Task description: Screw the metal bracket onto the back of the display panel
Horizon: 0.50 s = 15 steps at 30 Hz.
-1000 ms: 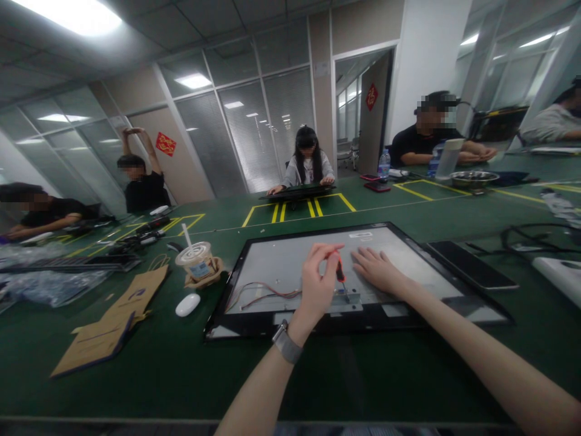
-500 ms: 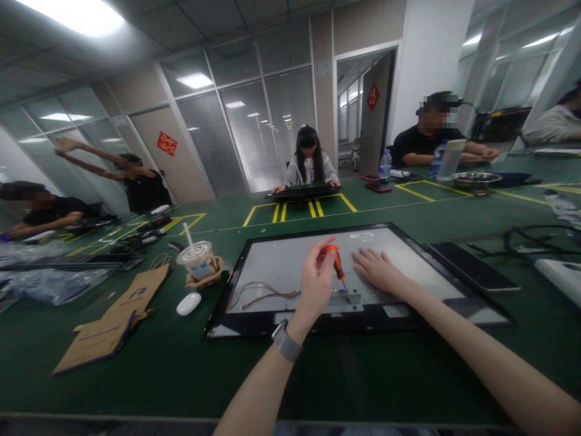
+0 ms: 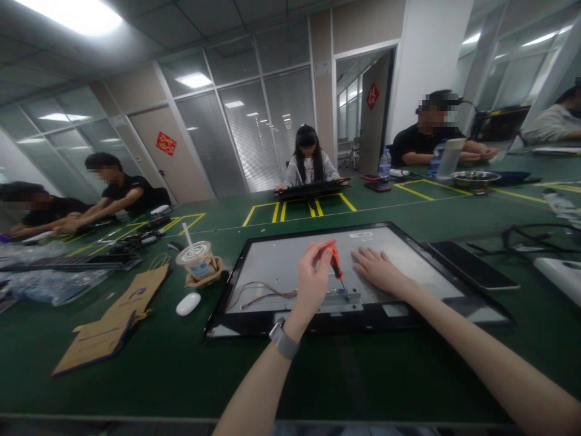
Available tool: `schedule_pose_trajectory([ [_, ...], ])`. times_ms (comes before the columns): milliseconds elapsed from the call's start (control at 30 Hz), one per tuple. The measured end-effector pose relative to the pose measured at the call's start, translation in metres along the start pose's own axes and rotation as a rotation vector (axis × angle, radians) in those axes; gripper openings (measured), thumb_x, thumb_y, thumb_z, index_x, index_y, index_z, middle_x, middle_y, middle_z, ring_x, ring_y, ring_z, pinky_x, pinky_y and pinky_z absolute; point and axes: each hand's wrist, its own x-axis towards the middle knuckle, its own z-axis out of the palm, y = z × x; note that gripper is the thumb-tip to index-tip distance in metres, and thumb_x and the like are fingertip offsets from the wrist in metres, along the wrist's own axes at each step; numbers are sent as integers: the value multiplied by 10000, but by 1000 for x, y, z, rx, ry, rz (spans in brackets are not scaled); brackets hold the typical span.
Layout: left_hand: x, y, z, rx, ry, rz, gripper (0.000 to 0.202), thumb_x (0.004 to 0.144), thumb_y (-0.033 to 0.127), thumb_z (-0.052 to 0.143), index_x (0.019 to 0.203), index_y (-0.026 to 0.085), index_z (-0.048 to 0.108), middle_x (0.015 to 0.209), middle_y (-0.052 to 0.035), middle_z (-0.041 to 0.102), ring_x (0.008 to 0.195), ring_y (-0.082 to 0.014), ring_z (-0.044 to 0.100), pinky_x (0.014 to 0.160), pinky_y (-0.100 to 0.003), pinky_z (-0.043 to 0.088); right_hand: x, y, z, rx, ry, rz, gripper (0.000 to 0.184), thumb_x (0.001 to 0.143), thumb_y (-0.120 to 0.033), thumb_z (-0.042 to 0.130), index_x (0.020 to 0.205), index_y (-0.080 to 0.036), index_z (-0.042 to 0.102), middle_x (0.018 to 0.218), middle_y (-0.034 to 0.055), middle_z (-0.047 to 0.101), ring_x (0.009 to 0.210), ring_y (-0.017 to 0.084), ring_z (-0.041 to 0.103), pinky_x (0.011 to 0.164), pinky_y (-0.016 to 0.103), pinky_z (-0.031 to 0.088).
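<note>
A flat display panel (image 3: 261, 260) with a black frame lies face down on the green table, its grey metal back upward. My left hand (image 3: 314, 272), a watch on its wrist, grips the orange handle of a screwdriver (image 3: 335, 263). The shaft slants down to a metal bracket (image 3: 338, 303) near the panel's front edge, its tip at the bracket. My right hand (image 3: 381, 269) lies flat on the panel's back with fingers spread, right of the screwdriver. Thin coloured wires (image 3: 267, 293) run across the panel left of the bracket.
Left of the panel are a white mouse (image 3: 188, 304), an iced drink cup with straw (image 3: 198, 260) and a brown paper bag (image 3: 115, 321). A dark flat slab (image 3: 472, 264) lies at the right. Opposite, a person (image 3: 308, 157) holds another panel (image 3: 313, 189). Other people sit around the table.
My left hand has shifted slightly left on the screwdriver handle, its fingers turned a little. My right hand stays put. At the far left, a person has lowered their raised arms.
</note>
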Motion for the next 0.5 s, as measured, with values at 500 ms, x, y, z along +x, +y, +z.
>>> schedule_pose_trajectory([
  [500,-3,0,3,0,-23,28,257,969,249,477,1097,190,692,952,-58,628,888,-155,612,839,-299,487,-1,-3,-3,-20,-12,3,602,976,-396,217,1484,-147,421,1541,186,389,1396,371,350,1077,621,306],
])
